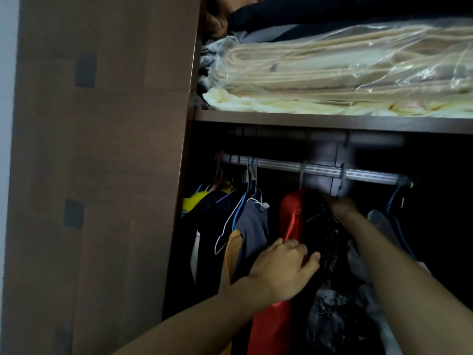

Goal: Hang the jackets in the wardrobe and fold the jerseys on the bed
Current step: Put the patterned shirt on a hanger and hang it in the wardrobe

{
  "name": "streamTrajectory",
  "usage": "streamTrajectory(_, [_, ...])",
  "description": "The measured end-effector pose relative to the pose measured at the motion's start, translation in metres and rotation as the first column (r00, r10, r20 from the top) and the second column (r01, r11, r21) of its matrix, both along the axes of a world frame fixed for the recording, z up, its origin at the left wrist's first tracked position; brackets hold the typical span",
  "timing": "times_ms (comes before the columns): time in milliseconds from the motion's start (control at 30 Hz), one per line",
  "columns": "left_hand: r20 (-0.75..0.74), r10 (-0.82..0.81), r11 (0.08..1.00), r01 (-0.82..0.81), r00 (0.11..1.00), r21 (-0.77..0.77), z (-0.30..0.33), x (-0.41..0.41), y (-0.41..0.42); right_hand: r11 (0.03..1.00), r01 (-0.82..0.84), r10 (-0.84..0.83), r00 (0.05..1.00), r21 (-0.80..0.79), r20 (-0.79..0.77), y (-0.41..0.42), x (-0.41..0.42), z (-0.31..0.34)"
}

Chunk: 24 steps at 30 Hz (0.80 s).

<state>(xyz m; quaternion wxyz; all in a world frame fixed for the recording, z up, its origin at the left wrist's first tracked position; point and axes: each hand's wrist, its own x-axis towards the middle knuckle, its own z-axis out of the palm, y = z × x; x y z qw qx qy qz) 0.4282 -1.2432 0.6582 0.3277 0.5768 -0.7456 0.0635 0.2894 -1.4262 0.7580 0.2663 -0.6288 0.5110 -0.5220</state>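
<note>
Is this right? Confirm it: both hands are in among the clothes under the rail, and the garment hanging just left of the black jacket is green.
Not quite. The head view shows both the left hand and right hand in among the clothes under the rail, but the garment just left of the black jacket is red, not green.

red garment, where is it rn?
Head view, centre: the red garment hangs from the rail, between a grey garment on its left and dark clothes on its right.
</note>
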Motion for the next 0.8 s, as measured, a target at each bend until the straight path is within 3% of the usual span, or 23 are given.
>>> streamTrajectory(233, [0.061, 0.030, 0.999, -0.031, 0.998, 0.010, 0.006, 0.015, 0.022, 0.995, -0.043, 0.040, 0.998, 0.090, 0.044, 0.031, -0.014, 0.009])
streamTrajectory(400, [0.082, 0.015, 0.998, -0.020, 0.997, 0.067, 0.011, 0.019, 0.039, 0.995, 0.008, -0.023, 0.989, 0.100, 0.148, 0.027, -0.009, 0.003])
streamTrajectory(533, [0.058, -0.006, 0.998, 0.002, 0.998, 0.062, 0.018, 0.023, 0.055, 0.995, 0.097, -0.093, 0.982, -0.015, 0.167, 0.052, -0.001, -0.010])
streamTrajectory(633, [0.040, 0.017, 1.000, -0.017, 0.999, -0.008, 0.025, 0.029, 0.064, 0.979, 0.139, -0.128, 0.988, -0.148, 0.081, 0.093, -0.007, -0.024])
streamTrajectory(800, [0.006, -0.057, 0.987, 0.057, 0.998, -0.149, 0.027, 0.023, 0.085, 0.977, 0.048, -0.027, 0.994, -0.209, 0.101, 0.198, -0.040, -0.056])
